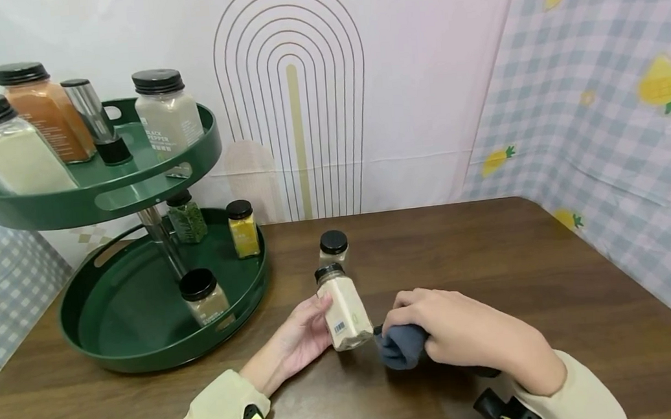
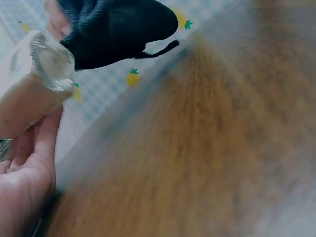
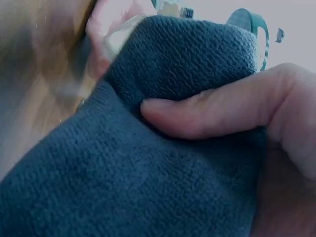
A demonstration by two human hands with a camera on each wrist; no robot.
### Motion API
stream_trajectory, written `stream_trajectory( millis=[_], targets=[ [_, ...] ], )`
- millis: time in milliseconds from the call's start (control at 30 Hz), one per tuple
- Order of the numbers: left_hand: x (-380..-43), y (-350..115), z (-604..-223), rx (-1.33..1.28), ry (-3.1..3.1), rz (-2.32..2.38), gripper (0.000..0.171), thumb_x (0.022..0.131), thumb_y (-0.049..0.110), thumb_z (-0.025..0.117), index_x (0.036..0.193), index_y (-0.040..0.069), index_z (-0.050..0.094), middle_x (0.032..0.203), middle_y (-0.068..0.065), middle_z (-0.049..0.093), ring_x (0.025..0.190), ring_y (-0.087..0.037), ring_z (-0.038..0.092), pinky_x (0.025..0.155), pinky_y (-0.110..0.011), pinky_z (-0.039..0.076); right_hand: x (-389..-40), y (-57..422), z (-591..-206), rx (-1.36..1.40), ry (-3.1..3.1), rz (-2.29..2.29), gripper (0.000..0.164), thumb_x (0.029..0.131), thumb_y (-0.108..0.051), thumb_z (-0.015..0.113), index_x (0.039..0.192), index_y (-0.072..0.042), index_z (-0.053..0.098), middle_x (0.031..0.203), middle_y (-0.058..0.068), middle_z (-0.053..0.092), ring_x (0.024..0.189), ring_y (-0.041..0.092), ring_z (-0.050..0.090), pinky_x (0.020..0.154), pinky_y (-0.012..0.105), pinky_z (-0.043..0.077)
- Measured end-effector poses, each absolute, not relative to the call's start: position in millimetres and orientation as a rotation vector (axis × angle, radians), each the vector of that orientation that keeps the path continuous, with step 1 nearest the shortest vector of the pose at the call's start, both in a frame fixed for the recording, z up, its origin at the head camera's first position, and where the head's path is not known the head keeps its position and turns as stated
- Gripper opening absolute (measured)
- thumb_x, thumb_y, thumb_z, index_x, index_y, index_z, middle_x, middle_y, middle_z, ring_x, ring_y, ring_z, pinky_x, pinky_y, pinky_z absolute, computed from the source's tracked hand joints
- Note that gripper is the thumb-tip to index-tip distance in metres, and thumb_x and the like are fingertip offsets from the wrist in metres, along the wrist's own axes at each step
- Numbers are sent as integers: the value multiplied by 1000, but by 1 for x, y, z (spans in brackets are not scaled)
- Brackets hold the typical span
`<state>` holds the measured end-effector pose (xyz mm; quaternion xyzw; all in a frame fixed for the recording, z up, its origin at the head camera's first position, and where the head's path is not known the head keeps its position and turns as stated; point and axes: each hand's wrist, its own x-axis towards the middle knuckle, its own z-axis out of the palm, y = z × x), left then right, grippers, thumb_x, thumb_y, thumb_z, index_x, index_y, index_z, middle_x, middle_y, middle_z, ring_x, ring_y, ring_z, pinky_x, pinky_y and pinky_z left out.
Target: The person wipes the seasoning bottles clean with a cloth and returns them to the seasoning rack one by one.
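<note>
My left hand [image 1: 306, 335] grips a clear spice jar [image 1: 345, 312] of pale powder with a black lid, tilted above the table, its base toward me and to the right. In the left wrist view the jar's base [image 2: 53, 66] faces the cloth. My right hand [image 1: 460, 327] holds a bunched dark blue-grey cloth [image 1: 402, 346] just right of the jar's base. The right wrist view shows the thumb pressed on the cloth [image 3: 187, 59], which hides most of the jar. Whether cloth and jar touch, I cannot tell. Right behind the held jar stands another black-lidded jar [image 1: 334, 245].
On the left stands a green two-tier turntable rack [image 1: 165, 358]. Its upper tier [image 1: 153, 190] bears several large jars and a metal-and-black cylinder [image 1: 95, 119]; small jars, one yellow [image 1: 244, 230], stand on the lower tier. A patterned cloth backdrop [image 1: 421, 99] hangs behind the wooden table [image 1: 461, 246].
</note>
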<state>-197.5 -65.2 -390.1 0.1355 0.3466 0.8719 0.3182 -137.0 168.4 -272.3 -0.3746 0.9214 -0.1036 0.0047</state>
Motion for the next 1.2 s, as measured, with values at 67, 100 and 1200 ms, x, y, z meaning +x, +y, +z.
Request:
stream_trajectory(
  millis=[67,100,1200],
  targets=[
    [-198,-66,-390,350,875,2314,23,95,22,53,114,9,51,100,-2,66,95,-13,63,84,-29,52,-139,171,-272,-1119,2910,-348,54,67,12,52,97,-32,64,92,-17,54,78,4,51,66,24,42],
    [-197,-66,-390,354,856,2317,22,95,22,53,114,10,51,101,-2,66,96,-13,63,84,-29,51,-141,171,-272,-1096,2938,-370,54,67,11,52,99,-31,64,93,-17,55,77,4,52,66,24,43],
    [-198,-65,-388,348,1010,2337,25,94,29,55,111,10,57,100,1,66,94,-10,62,84,-26,51,-139,170,-270,-1112,2960,-438,57,67,14,48,101,-29,63,97,-17,54,77,3,51,69,22,43]
  ],
)
